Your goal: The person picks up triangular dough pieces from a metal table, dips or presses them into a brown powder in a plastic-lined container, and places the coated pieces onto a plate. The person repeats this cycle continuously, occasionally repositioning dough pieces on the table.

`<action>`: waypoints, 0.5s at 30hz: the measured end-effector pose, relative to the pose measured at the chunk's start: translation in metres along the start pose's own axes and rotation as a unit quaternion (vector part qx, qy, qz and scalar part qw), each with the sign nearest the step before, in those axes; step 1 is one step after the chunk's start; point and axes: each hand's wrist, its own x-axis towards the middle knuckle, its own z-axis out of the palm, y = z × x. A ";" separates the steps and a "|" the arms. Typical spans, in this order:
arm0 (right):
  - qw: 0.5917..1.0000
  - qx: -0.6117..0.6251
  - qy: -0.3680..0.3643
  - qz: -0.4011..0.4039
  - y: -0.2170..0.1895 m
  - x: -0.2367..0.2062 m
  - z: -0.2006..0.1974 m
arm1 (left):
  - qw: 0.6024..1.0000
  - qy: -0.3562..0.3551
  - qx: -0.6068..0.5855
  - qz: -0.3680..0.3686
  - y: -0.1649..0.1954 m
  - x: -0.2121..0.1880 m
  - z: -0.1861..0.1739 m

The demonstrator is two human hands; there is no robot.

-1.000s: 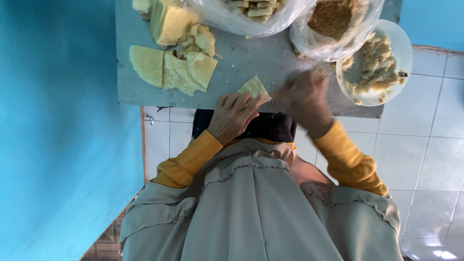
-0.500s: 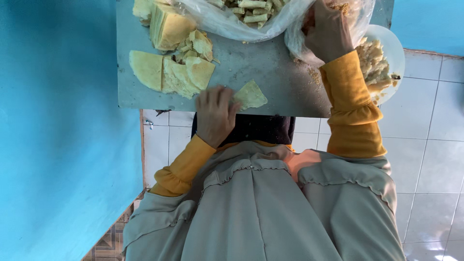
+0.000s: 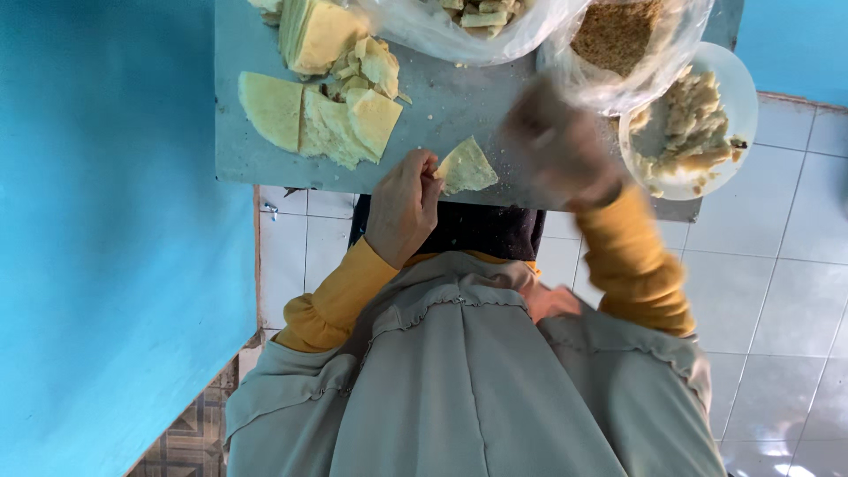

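My left hand [image 3: 402,208] pinches the corner of a pale yellow triangular wrapper piece [image 3: 466,168] that lies at the near edge of the grey table [image 3: 442,97]. My right hand [image 3: 556,146] is blurred by motion. It hovers just right of the wrapper, below a plastic bag of brown crumbs [image 3: 618,35]. What its fingers hold cannot be made out. Both arms wear yellow sleeves.
A pile of pale yellow sheets [image 3: 305,119] and a thicker block [image 3: 314,31] lie at the table's left. A clear bag of cut pieces [image 3: 468,18] sits at the back. A white plate of pale mash [image 3: 689,124] stands right. A blue wall [image 3: 106,221] is left, white floor tiles [image 3: 777,309] right.
My right hand went from beside the wrapper up to the bag of brown crumbs and has now come back down toward the wrapper. My left hand stayed on the wrapper.
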 end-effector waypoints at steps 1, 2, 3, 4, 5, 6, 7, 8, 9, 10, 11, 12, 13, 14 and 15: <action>0.999 0.028 -0.011 0.021 -0.011 -0.006 0.027 | 1.000 0.004 0.010 0.009 -0.001 0.000 0.001; 0.997 0.056 -0.021 0.044 -0.020 -0.011 0.048 | 1.000 0.007 0.019 0.017 -0.002 0.000 0.001; 0.999 0.039 -0.011 0.011 -0.026 -0.014 0.064 | 0.999 0.008 0.027 0.014 -0.003 0.001 0.002; 1.000 0.021 0.001 -0.021 -0.030 -0.017 0.076 | 0.999 0.010 0.036 0.011 -0.004 0.001 0.003; 0.997 -0.042 0.002 -0.059 -0.031 -0.022 0.081 | 0.999 0.011 0.043 0.009 -0.005 0.001 0.004; 0.990 -0.106 0.003 -0.097 -0.032 -0.026 0.081 | 0.999 0.015 0.041 0.013 -0.006 0.001 0.005; 0.976 -0.168 0.002 -0.136 -0.031 -0.031 0.080 | 0.999 0.019 0.039 0.017 -0.006 0.001 0.005; 0.969 -0.192 0.018 -0.152 -0.031 -0.037 0.079 | 0.999 0.020 0.036 0.021 -0.007 0.000 0.005; 0.961 -0.217 0.034 -0.168 -0.031 -0.043 0.077 | 0.999 0.024 0.033 0.027 -0.008 0.000 0.005; 0.952 -0.241 0.049 -0.185 -0.030 -0.048 0.075 | 0.999 0.029 0.031 0.031 -0.008 0.000 0.005; 0.954 -0.240 0.062 -0.167 -0.029 -0.053 0.074 | 0.999 0.031 0.028 0.034 -0.008 -0.002 0.005; 0.956 -0.242 0.076 -0.149 -0.028 -0.057 0.074 | 0.999 0.028 0.025 0.035 -0.008 -0.002 0.005; 0.957 -0.242 0.091 -0.134 -0.027 -0.060 0.074 | 0.999 0.027 0.022 0.037 -0.009 -0.002 0.005; 0.965 -0.224 0.094 -0.095 -0.026 -0.063 0.076 | 0.999 0.025 0.019 0.038 -0.009 -0.003 0.006; 0.972 -0.205 0.098 -0.055 -0.025 -0.063 0.078 | 0.998 0.032 0.021 0.047 -0.009 -0.004 0.006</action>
